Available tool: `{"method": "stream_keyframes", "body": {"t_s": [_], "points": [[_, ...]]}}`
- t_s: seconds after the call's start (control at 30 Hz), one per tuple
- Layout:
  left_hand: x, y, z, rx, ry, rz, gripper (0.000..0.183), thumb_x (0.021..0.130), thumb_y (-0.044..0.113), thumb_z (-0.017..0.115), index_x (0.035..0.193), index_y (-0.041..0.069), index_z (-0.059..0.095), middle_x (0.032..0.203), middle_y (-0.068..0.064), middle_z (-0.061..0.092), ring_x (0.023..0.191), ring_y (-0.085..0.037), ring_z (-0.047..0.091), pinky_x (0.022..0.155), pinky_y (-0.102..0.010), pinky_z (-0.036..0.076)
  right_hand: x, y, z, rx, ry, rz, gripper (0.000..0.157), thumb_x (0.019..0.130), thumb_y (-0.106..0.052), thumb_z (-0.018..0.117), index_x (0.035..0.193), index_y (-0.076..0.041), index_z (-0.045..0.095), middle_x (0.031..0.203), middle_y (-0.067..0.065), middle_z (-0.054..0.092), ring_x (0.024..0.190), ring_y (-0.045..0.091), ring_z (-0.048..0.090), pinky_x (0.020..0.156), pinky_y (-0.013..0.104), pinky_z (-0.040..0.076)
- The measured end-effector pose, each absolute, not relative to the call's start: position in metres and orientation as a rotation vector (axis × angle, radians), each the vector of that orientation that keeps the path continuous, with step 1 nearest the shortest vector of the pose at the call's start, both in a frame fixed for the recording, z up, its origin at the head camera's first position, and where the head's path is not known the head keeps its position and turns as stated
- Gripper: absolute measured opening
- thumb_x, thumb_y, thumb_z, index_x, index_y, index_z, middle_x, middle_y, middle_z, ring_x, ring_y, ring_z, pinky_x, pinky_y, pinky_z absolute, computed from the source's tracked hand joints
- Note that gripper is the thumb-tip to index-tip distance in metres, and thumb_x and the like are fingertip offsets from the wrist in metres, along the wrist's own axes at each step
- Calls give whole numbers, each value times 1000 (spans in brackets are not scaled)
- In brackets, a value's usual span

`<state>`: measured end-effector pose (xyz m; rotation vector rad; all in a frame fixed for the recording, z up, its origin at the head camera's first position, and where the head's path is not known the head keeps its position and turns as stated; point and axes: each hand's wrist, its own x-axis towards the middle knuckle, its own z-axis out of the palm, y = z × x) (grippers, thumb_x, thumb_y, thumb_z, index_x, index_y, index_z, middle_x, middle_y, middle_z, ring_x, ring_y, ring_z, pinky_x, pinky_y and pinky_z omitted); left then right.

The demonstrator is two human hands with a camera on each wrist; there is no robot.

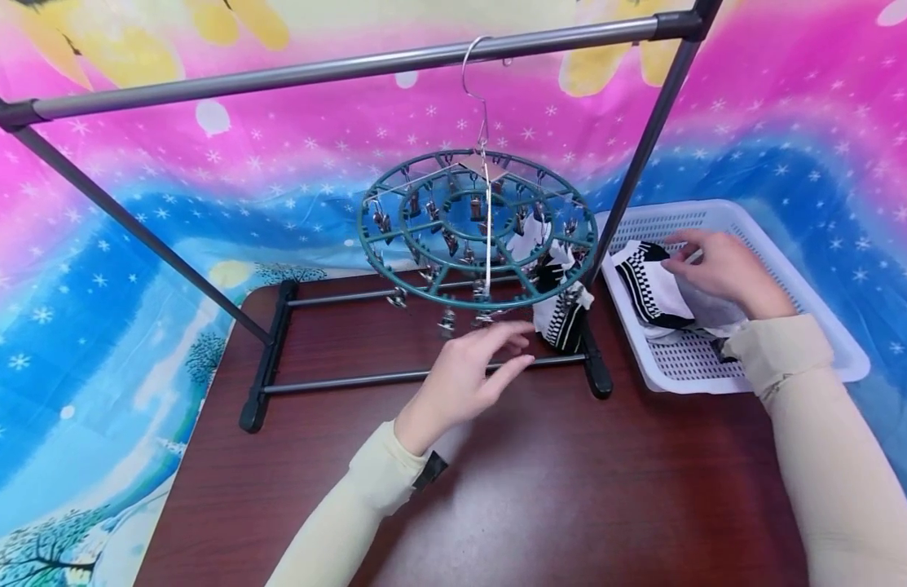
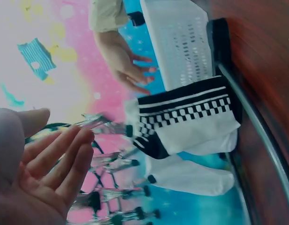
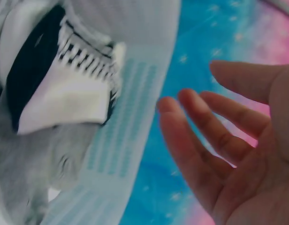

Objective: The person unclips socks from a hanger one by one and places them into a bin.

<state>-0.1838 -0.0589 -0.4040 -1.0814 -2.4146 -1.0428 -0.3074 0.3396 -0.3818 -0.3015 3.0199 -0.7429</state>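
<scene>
My left hand [image 1: 460, 379] is just below the front of a green round clip hanger [image 1: 453, 303], its fingers extended and holding nothing. Close to its fingertips hangs a black-and-white checkered sock [image 1: 559, 322]; a plain white sock [image 2: 196, 180] hangs beside it in the left wrist view. Over the white plastic basket [image 1: 812, 302] my right hand [image 1: 728, 265] reaches with loosely bent fingers. Another checkered sock [image 1: 666, 293] lies in there, near those fingertips. In the right wrist view a gap separates hand and sock, and a grey sock [image 3: 74, 150] lies against it.
The hanger's hook [image 1: 468, 69] sits over the top bar [image 1: 277, 79] of a grey metal rack. Several metal clips [image 1: 447, 322] dangle from the rings. The rack's feet [image 1: 255, 408] stand on a dark red wooden table [image 1: 570, 489]. A colourful cloth [image 1: 79, 269] hangs behind.
</scene>
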Motion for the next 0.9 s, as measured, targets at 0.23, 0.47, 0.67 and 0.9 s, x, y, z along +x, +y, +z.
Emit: {"method": "stream_keyframes", "body": {"t_s": [0.23, 0.47, 0.67, 0.9], "points": [[-171, -74, -382, -1282, -1975, -776, 23, 95, 8, 71, 118, 11, 76, 109, -1, 76, 102, -15, 70, 96, -28, 55, -280, 310, -367, -352, 3160, -873, 41, 102, -26, 66, 137, -5, 65, 108, 23, 72, 97, 42, 70, 77, 37, 50], [-196, -118, -368, -835, -1774, -741, 38, 85, -5, 62, 119, 7, 74, 120, -12, 71, 116, -33, 62, 102, -45, 46, -250, 275, -347, -561, 3309, -1108, 39, 98, -14, 72, 137, -13, 68, 102, 15, 75, 82, -18, 54, 70, 3, 41], [-212, -146, -371, -607, -1886, -751, 29, 95, 3, 65, 122, 8, 74, 132, -10, 70, 127, -35, 59, 114, -48, 38, -230, 245, -335, -798, 3353, -1194, 50, 92, -3, 74, 140, -16, 66, 96, 11, 74, 85, -22, 52, 73, 0, 43], [-214, -145, -375, -644, -1867, -718, 15, 98, 8, 69, 110, 7, 78, 124, -12, 72, 120, -37, 63, 112, -52, 42, -218, 219, -336, -1179, 3341, -1101, 47, 85, 0, 80, 130, -13, 73, 85, -2, 66, 76, -2, 56, 70, 8, 45]]}}
